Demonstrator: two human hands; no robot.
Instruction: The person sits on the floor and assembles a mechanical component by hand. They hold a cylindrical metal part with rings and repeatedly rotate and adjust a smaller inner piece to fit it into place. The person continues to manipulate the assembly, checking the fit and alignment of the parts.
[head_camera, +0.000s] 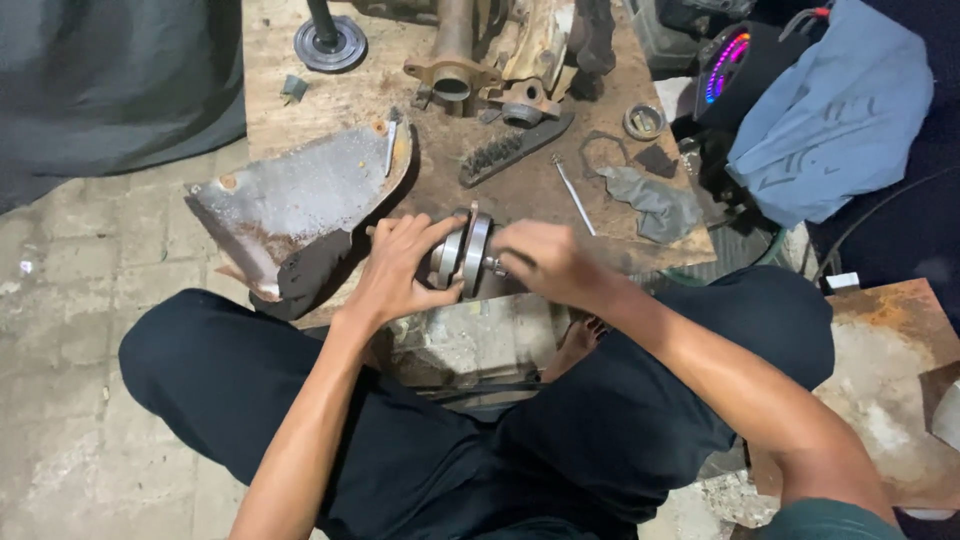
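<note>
Hands clamp together on a round metal disc part (468, 252) held upright at the near edge of the wooden bench (330, 95), left hand (400, 268) gripping its rim, right hand (545, 262) closed over its stub shaft end. Risk, as I judge it: the greasy part could slip off the edge into the lap, since only its rim rests on the bench. Nearby a rusty sheet-metal plate (300, 195), wire brush (512, 148), thin rod (576, 196) and grey rag (655, 205) could get knocked by an elbow.
</note>
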